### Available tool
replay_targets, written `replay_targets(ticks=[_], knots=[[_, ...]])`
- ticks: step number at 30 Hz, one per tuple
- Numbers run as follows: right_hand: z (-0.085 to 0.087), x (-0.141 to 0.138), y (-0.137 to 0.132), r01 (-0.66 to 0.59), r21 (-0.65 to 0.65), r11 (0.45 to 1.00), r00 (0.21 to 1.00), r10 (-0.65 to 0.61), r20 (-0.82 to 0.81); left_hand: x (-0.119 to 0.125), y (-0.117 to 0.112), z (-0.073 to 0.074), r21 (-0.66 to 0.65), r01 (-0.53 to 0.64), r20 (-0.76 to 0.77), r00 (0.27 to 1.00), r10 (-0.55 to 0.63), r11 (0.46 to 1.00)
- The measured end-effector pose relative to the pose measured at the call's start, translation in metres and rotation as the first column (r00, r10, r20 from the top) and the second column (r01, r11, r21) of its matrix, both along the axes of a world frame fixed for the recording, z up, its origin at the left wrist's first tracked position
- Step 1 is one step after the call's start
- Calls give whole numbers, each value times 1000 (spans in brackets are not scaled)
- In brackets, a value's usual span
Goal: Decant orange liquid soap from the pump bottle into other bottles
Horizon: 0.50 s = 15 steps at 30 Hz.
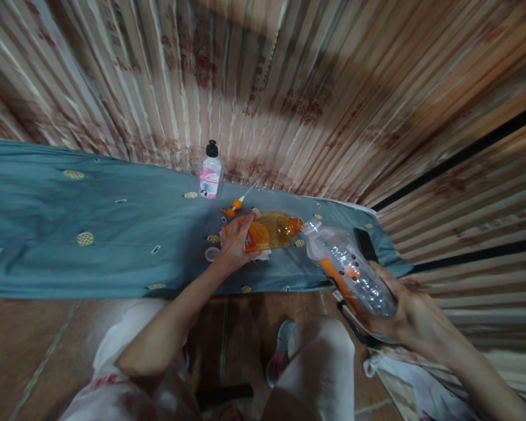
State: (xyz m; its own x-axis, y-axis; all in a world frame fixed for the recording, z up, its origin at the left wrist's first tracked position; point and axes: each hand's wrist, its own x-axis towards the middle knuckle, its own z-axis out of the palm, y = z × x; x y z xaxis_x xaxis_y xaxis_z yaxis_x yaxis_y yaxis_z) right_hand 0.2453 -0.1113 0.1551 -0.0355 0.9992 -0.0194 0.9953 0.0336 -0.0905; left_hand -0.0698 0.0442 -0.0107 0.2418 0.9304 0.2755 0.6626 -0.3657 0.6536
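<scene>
While my two hands are well apart from each other, the bottles they hold come together neck to neck in the gap between them. My left hand (236,242) is closed round the base end of the amber bottle (278,229), which lies on its side above the cloth (127,234), its long axis running straight out from my left fingers toward my right side, mouth leading. My right hand (394,304) grips the clear bottle (346,269) at its base end. That one slants away from my right palm, forward and to the left, so its neck points back at the amber mouth.

Everything turns on that line: the two axes are not quite in one, but bend where the mouths meet. The meeting place is nearer my left hand than my right, since the clear bottle is the longer reach. The picture is soft there, so I can't say whether the rims touch or just face each other closely.

Just beyond my left fingers lies the orange pump (234,207), its thin tube pointing off forward and right. Farther out past that hand, a bottle with a black cap (210,175) stands upright. A small round lid (211,254) sits just left of my left hand, and a dark slab (366,244) lies beyond my right, close beside the clear bottle.
</scene>
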Motion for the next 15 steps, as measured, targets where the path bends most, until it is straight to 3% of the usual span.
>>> replay_targets(ticks=[15], knots=[[2,-1,2,55,-118,992,995,-63,-73,0,0,-1,-4,4,2,1000,-4,1000]])
